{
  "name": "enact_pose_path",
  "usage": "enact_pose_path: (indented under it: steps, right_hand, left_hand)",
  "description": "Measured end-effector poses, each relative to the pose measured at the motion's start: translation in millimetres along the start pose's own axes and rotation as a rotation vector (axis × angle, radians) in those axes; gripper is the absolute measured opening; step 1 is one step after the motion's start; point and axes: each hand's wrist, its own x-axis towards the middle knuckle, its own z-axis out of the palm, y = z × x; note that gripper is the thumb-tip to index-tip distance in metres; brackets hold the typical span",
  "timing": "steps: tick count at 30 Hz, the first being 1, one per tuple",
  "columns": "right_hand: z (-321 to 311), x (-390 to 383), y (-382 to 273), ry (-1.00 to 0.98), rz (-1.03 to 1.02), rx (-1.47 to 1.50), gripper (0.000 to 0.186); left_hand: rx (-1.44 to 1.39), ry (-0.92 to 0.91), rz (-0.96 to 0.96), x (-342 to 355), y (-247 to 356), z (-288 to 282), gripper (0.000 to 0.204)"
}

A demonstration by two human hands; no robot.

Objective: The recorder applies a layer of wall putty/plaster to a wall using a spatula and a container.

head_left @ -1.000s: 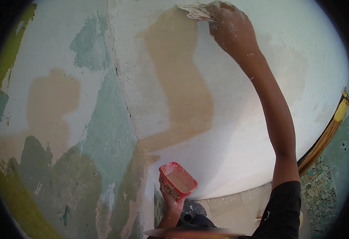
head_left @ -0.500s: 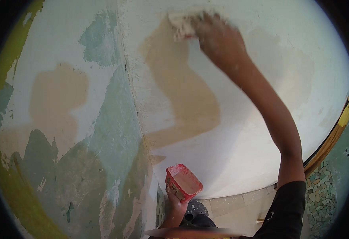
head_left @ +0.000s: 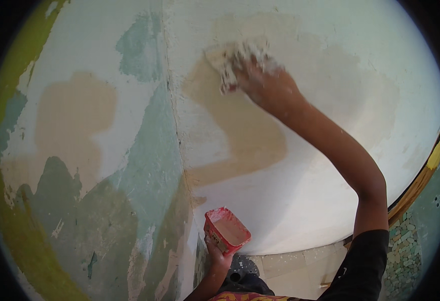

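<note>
- Putty tool (head_left: 232, 62) in my right hand (head_left: 265, 83): fingers clamped on its back edge, blade face against the wall (head_left: 305, 165), over the tan patch right of the corner seam. Motion blur, so I can't tell its exact shape.
- Handling, my read: thin, light, stiff-ish blade, coated in wet filler, so slippery. Best held at the rear, clear of the working edge.
- Red tub (head_left: 226, 231) low centre, near the corner seam, left hand (head_left: 217, 253) closed under its base, tub tilted.
- Tub looks like thin, light plastic holding pale paste; support from below, squeezing the walls could flex it.
- Hands well apart.
</note>
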Motion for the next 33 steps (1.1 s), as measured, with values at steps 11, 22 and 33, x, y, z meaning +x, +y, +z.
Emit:
enact_pose_path:
  steps: [11, 22, 33]
  right_hand:
    - [0.4, 21.0, 48.0, 0.042, 0.063, 0.237, 0.034]
    - [-38.0, 5.7, 50.4, 0.007, 0.059, 0.129, 0.037]
    - [-37.3, -12.4, 49.0, -0.013, 0.241, 0.004, 0.043]
  left_hand:
    - [-0.073, 0.068, -0.016, -4.0, 7.0, 15.9, 0.061]
    - [-0.095, 0.035, 0.008, -1.3, 10.0, 27.1, 0.064]
    - [-0.071, 0.089, -0.008, 0.1, 8.2, 19.6, 0.059]
